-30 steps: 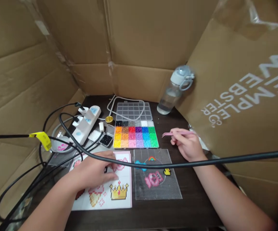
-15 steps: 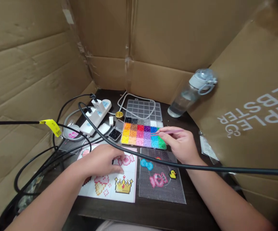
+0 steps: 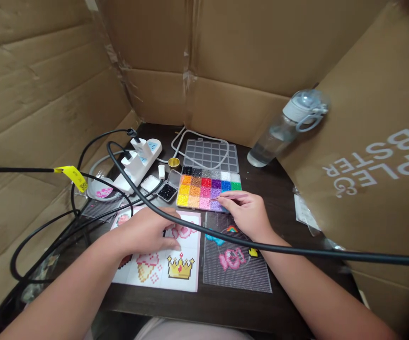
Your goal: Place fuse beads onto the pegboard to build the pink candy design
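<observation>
I have the right hand [image 3: 249, 215] pinching pink tweezers [image 3: 238, 196], whose slim tips seem suited to small beads [image 3: 183, 200], at the bead box [image 3: 193, 207] just ahead; left of that grip, the unclenched left hand [image 3: 151, 231] rests on the pattern sheet [image 3: 189, 248] (probably steadying it)

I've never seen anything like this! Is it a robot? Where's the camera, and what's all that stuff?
No robot here, just a person's two bare hands. The camera sits on their head, looking forward and down. On the dark table there's a box of colourful beads, a sheet of pictures, a clear board with bead shapes, and a water bottle. The right hand holds pink tweezers, tips over the beads. The left hand lies over the sheet, holding nothing I can see.
</observation>
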Tool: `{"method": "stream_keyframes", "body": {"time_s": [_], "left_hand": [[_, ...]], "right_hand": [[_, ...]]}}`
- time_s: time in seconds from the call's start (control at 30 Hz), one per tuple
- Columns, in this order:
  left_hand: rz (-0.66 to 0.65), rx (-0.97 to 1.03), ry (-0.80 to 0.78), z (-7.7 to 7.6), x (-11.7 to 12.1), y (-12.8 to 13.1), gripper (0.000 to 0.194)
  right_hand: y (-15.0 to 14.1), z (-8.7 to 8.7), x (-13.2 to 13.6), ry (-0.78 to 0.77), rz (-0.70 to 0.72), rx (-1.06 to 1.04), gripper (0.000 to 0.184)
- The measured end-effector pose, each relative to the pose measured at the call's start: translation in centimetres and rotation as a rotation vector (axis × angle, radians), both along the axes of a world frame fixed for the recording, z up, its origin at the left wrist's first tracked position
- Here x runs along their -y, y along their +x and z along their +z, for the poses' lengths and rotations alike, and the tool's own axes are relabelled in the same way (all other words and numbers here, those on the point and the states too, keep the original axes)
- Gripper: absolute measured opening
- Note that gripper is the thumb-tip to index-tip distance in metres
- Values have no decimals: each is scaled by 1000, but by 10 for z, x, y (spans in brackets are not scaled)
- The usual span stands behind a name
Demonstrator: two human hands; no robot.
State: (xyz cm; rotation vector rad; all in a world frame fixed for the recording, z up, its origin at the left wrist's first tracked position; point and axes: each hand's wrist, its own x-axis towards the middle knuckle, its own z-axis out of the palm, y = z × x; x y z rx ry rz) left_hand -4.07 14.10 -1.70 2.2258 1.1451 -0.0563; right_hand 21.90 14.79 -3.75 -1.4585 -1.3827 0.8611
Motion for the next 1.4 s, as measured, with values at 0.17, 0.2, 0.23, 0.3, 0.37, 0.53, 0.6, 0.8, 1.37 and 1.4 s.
{"method": "stream_keyframes", "body": {"time_s": [0.17, 0.2, 0.23, 0.3, 0.37, 0.53, 0.6, 0.8, 1.37, 1.4], "left_hand": [[-14, 31, 29, -2, 0, -1, 23], [-8, 31, 33, -3, 0, -2, 24], [-5, 34, 37, -4, 0, -2, 25], [-15, 63, 49, -8, 0, -3, 28], [-37, 94, 67, -12, 0, -4, 34], [-109, 70, 101, -16, 0, -5, 30], [-118, 41, 112, -15, 0, -4, 32], [-102, 33, 121, -13, -2, -3, 37], [-121, 75, 103, -11, -3, -4, 39], [-121, 78, 106, -10, -3, -4, 39]], "right_hand": [[0, 0, 1, -9, -6, -3, 14], [-1, 0, 2, -10, -3, -5, 14], [-1, 0, 2, -9, 1, -8, 14], [-2, 0, 2, -4, 9, -11, 13], [-3, -1, 2, 2, 11, -12, 13], [-5, -2, 1, 4, 21, -12, 13], [-4, -1, 2, -9, 21, -6, 14], [-3, -1, 2, -22, 16, 9, 13], [-5, 1, 2, -28, -4, 22, 10], [-5, 1, 2, -21, -4, 21, 10]]}}
